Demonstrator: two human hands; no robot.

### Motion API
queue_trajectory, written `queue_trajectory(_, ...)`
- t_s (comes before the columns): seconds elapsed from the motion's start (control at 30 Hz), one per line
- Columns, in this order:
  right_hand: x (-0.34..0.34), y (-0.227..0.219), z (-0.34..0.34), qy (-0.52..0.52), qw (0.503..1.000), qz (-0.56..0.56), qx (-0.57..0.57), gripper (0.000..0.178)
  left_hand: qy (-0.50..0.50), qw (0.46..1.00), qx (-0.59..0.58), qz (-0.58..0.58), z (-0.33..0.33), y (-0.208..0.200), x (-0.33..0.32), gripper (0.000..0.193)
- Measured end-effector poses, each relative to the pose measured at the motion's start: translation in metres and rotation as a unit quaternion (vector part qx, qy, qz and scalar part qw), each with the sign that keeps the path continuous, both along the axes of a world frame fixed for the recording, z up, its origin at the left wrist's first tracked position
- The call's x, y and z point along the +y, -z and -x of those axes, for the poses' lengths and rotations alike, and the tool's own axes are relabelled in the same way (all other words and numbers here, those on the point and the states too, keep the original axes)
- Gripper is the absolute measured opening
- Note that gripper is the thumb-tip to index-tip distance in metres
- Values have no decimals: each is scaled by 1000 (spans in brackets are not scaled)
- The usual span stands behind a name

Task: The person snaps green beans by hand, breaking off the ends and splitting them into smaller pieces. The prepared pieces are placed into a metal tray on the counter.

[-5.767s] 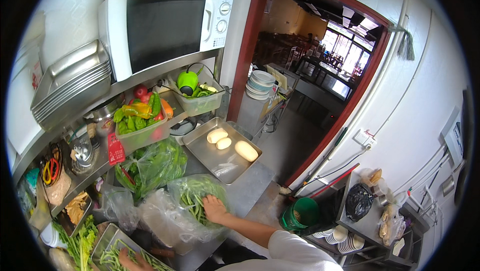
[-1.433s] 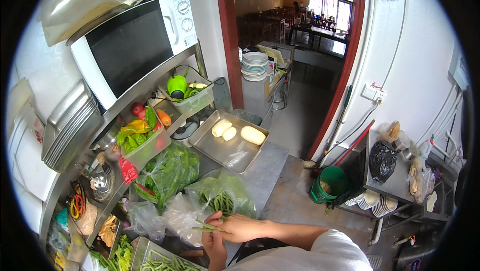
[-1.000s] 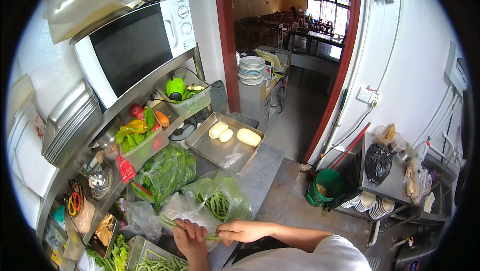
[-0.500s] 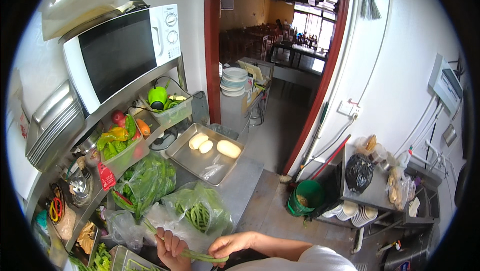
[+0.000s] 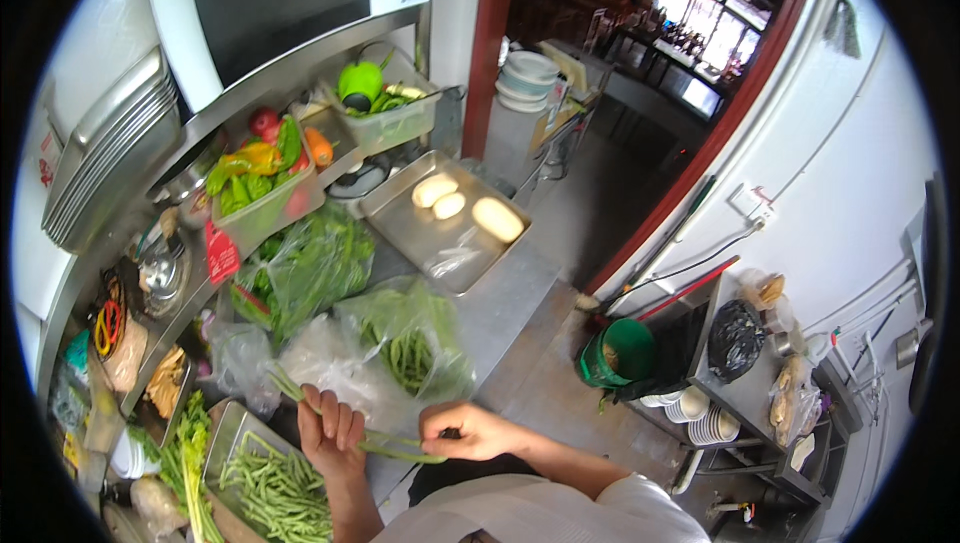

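My left hand [image 5: 333, 435] is closed around a few long green beans [image 5: 385, 445], whose ends stick out past the fingers on both sides. My right hand [image 5: 466, 430] pinches the beans near their right end, fingers closed. Just beyond the hands, a clear plastic bag of whole green beans [image 5: 402, 348] lies on the steel counter [image 5: 520, 315]. Left of my left forearm, a metal tray [image 5: 214, 455] holds short pieces of green bean [image 5: 278, 488]. A crumpled clear bag [image 5: 312, 355] lies right behind my left hand.
A steel tray [image 5: 385, 215] with peeled pale vegetables [image 5: 497, 220] sits farther back, beside bagged leafy greens [image 5: 315, 258] and a bin of peppers [image 5: 262, 228]. Celery [image 5: 190, 468] lies at left. A green bucket [image 5: 622, 353] stands on the floor at right.
The view has tilted downward, bringing more of the tray of bean pieces into sight. Both hands still grip the green beans, with little change in their positions relative to each other.
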State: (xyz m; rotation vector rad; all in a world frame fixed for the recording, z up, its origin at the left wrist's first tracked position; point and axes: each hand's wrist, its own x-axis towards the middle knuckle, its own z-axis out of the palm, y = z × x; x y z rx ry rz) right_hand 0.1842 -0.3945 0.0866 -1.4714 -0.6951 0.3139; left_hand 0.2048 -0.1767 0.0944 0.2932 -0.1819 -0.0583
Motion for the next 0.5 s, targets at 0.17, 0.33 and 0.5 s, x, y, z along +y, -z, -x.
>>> queue_trajectory(0.17,5,4,-6,85,994,-42,47,11,-35,997,-35,-57,1,-4,2,19)
queue_trajectory(0.33,21,12,-15,177,967,-119,139,16,-59,991,-44,-108,8,-9,-2,22)
queue_trajectory(0.5,35,24,-38,238,936,-198,169,19,-68,987,-61,-130,14,-18,-11,21)
